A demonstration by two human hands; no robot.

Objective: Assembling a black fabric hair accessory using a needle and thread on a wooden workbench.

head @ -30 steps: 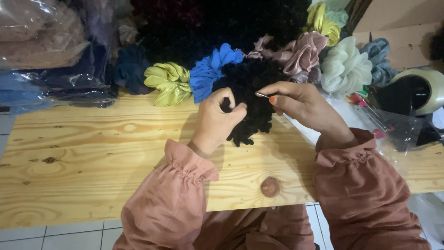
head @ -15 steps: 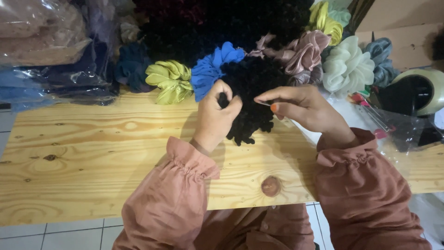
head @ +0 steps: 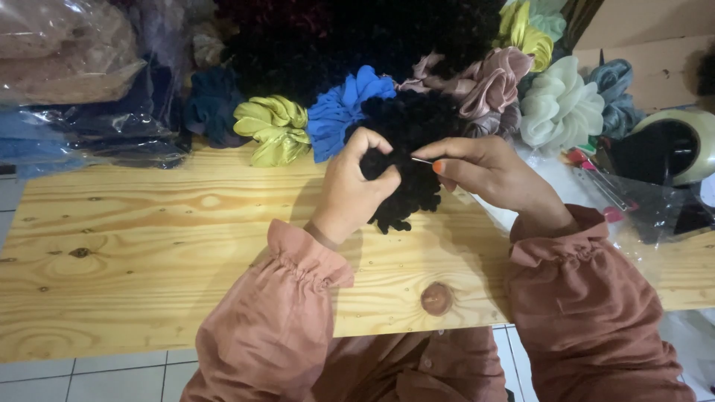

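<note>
My left hand (head: pixel 356 186) grips a black ruffled scrunchie (head: pixel 414 161) over the wooden table (head: pixel 149 246). My right hand (head: pixel 488 173) pinches a thin sewing needle (head: pixel 421 160), its tip pointing left into the black fabric. Both wrists come out of dusty-pink gathered sleeves. The lower part of the black scrunchie hangs just above the table top.
A row of scrunchies lies along the table's back: yellow-green (head: pixel 274 128), blue (head: pixel 341 110), pink (head: pixel 488 82), white (head: pixel 560 108), grey-blue (head: pixel 612 89). Plastic bags of fabric (head: pixel 71 82) sit at left. A tape dispenser (head: pixel 670 145) and clear wrappers lie at right.
My right hand has drawn the needle slightly right and down against the black scrunchie. My left hand keeps its grip with only small finger shifts.
</note>
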